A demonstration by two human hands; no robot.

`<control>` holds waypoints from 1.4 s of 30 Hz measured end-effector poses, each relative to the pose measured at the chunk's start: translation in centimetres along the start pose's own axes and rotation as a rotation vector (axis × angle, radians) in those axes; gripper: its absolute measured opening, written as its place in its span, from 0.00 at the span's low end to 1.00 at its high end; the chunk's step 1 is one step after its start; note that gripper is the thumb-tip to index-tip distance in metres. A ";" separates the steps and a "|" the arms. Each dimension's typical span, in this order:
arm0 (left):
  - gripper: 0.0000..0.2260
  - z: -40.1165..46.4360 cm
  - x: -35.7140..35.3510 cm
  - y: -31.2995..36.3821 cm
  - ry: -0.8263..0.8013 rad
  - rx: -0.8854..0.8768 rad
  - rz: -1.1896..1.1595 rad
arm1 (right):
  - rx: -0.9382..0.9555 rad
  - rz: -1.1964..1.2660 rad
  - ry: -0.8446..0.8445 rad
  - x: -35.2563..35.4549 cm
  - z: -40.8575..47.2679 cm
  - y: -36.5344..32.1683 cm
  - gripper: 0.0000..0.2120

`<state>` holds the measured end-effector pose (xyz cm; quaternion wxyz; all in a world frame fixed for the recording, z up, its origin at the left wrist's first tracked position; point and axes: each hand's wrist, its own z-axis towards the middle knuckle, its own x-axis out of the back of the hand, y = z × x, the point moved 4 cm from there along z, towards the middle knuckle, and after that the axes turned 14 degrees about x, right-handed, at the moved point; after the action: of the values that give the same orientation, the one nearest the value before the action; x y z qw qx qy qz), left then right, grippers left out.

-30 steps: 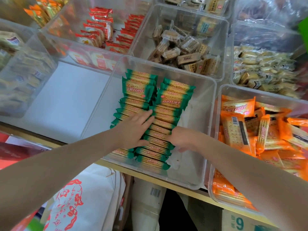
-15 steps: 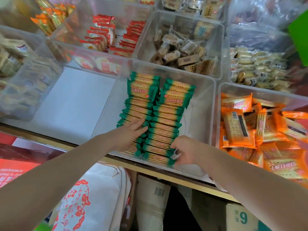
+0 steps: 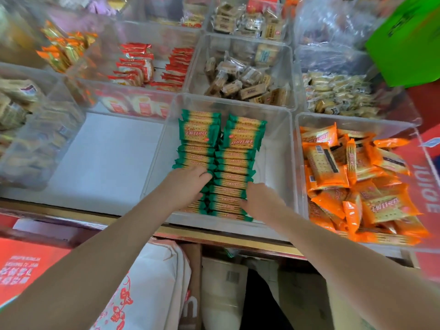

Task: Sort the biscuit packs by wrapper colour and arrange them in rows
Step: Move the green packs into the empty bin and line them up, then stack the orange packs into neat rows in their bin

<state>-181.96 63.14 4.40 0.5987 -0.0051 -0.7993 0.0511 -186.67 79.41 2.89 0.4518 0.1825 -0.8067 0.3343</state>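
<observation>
Green-ended biscuit packs (image 3: 217, 163) with tan centres and red lettering fill the clear, colourless middle bin (image 3: 281, 129). To the right, bright orange packs (image 3: 357, 184), some showing a white barcode patch and a dark stripe. Up behind, red-wrapped packs (image 3: 152, 65) with pale faces, and beside them beige-brown packs (image 3: 242, 79) in see-through film. Far right, pale yellow packs (image 3: 338, 94). Top left, orange-and-gold wrappers (image 3: 64, 47). A vivid green sheet (image 3: 407, 41) in the top right corner. Below the counter (image 3: 228, 239), with its gold-toned edge, a white bag (image 3: 147, 289) with a red floral print and a red box (image 3: 23, 265) with white lettering.
</observation>
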 end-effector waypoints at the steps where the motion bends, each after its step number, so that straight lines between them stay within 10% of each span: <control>1: 0.19 -0.6 0.9 0.0 0.055 0.004 -0.046 | 0.002 -0.035 0.091 1.1 -0.7 -0.4 0.10; 11: 0.16 -3.4 8.1 5.9 0.325 -0.131 -0.243 | 0.039 -0.247 0.716 6.5 -11.2 3.1 0.08; 22: 0.14 0.7 10.6 15.0 0.217 0.098 -0.395 | -0.149 0.136 0.440 10.6 -7.3 13.8 0.21; 30: 0.17 3.2 9.5 20.3 0.190 0.233 -0.510 | -0.013 0.073 0.222 11.7 -6.5 16.0 0.39; 42: 0.29 6.9 7.5 25.0 0.156 0.409 -0.415 | -0.069 -0.193 0.145 12.8 -12.3 27.1 0.37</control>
<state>-191.99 87.98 7.50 0.6444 0.2752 -0.7081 0.0867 -202.08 107.41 8.21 0.5452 0.2189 -0.7616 0.2736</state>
